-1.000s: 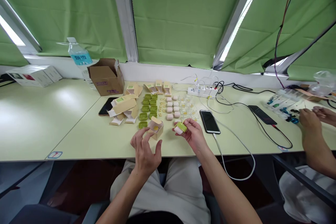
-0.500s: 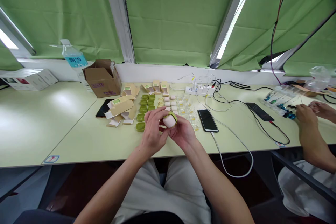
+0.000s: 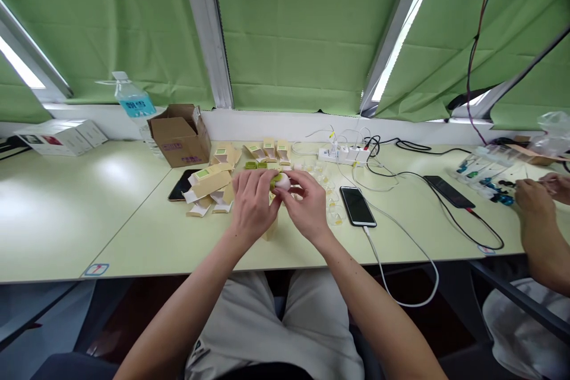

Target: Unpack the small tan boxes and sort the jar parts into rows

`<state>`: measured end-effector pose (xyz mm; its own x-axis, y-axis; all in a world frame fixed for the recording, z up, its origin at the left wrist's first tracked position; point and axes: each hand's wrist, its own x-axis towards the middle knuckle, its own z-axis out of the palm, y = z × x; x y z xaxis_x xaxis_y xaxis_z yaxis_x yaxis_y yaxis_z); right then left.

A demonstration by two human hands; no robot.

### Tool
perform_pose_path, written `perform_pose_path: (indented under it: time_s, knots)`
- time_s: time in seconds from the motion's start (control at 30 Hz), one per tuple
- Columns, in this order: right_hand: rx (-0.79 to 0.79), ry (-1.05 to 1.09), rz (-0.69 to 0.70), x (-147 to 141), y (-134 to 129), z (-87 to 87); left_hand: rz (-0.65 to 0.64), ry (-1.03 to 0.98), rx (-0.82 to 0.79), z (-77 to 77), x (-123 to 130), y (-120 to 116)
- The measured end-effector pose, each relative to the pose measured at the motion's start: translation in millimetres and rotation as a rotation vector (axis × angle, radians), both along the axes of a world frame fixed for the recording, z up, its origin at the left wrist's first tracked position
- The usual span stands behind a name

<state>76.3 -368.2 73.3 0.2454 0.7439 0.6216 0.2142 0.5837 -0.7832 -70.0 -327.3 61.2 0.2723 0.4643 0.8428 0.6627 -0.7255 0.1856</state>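
My left hand (image 3: 252, 200) and my right hand (image 3: 307, 202) meet above the table. Between their fingertips is a small white rounded case (image 3: 284, 183) with an olive-green cover (image 3: 275, 179) partly around it. My left fingers close on the green side, while the right thumb and fingers pinch the white side. Behind the hands, a few small green covers (image 3: 252, 165) show on the table, the others hidden by my hands. Clear plastic pieces with yellow spots (image 3: 337, 215) lie to the right. Opened cream paper boxes (image 3: 208, 183) are heaped to the left.
A cardboard box (image 3: 180, 139) and a water bottle (image 3: 133, 101) stand at the back left. A dark phone (image 3: 178, 187) lies by the heap. On the right are a white-cabled phone (image 3: 357, 206), a power strip (image 3: 342, 155), another phone (image 3: 449, 191) and a co-worker's hand (image 3: 537, 196).
Both hands have lifted slightly away from me and turned the case, its white end now facing right. The head view has shifted a little left.
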Motion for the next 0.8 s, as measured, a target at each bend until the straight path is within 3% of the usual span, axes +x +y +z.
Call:
perform_pose_path:
  time_s: [0.17, 0.33, 0.43, 0.57, 0.8]
  knots:
    - [-0.015, -0.093, 0.085, 19.0, 13.9, 11.9, -0.227, 0.052, -0.254, 18.6, -12.7, 8.0]
    - [0.022, -0.379, 0.124, 40.7, 24.9, 31.1, -0.448, -0.133, -0.576, 32.1, -16.7, 30.7]
    - [0.078, -0.526, 0.09, 45.1, 27.4, 33.8, -0.448, -0.191, -0.664, 35.8, -11.8, 38.3]
    - [0.148, -0.604, 0.011, 45.0, 29.5, 25.4, -0.438, -0.188, -0.644, 35.9, -6.2, 36.3]
    - [0.189, -0.652, -0.141, 30.0, 35.3, 3.1, -0.221, -0.215, -0.553, 25.6, 8.2, 31.7]
